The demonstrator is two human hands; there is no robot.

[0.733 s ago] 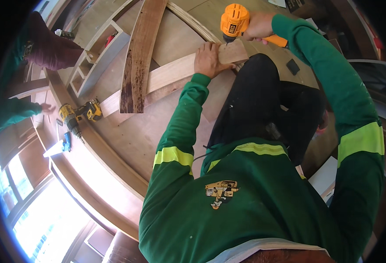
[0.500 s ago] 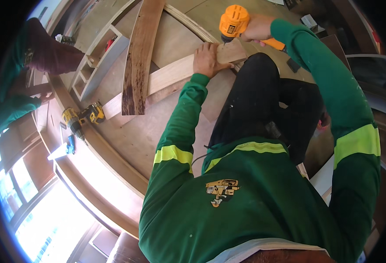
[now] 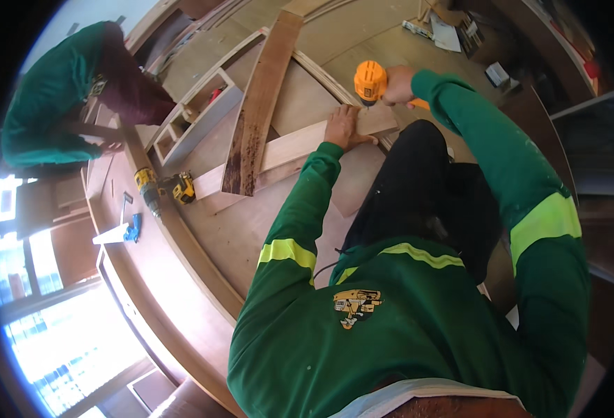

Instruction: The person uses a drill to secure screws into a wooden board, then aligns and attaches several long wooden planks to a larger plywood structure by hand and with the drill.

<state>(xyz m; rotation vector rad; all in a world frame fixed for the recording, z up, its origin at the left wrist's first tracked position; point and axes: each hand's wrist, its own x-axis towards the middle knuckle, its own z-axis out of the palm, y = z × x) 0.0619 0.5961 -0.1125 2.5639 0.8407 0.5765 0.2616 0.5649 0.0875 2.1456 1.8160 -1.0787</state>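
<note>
Head view, looking down over the wearer's green long-sleeved top with yellow reflective bands (image 3: pixel 418 327) and black trousers (image 3: pixel 425 188). Beneath lies a broad curved floor of pale plywood panels (image 3: pixel 251 230), edged at left by a bent wooden rim (image 3: pixel 181 244). A long dark brown rough plank (image 3: pixel 258 104) runs up and away across the panels; under its lower end passes a lighter, pale wooden board (image 3: pixel 300 146), set crosswise and reaching right toward the wearer's knees. An open, pale wooden box frame with compartments (image 3: pixel 195 115) stands left of the dark plank. At upper left, a second person in a green top and dark red trousers (image 3: pixel 70 90) bends over the rim.

The left hand (image 3: pixel 345 129) rests flat, fingers spread, pressing on the right end of the pale board. The right hand (image 3: pixel 397 85) is closed round the grip of a yellow cordless drill (image 3: pixel 370 81), which points down just beside that end of the board, near the left hand; whether its bit touches the wood cannot be told. A second yellow-and-black cordless drill (image 3: pixel 160 188) lies unattended near the rim, well apart from both hands, with a small blue tool (image 3: pixel 133 228) below it.
</note>
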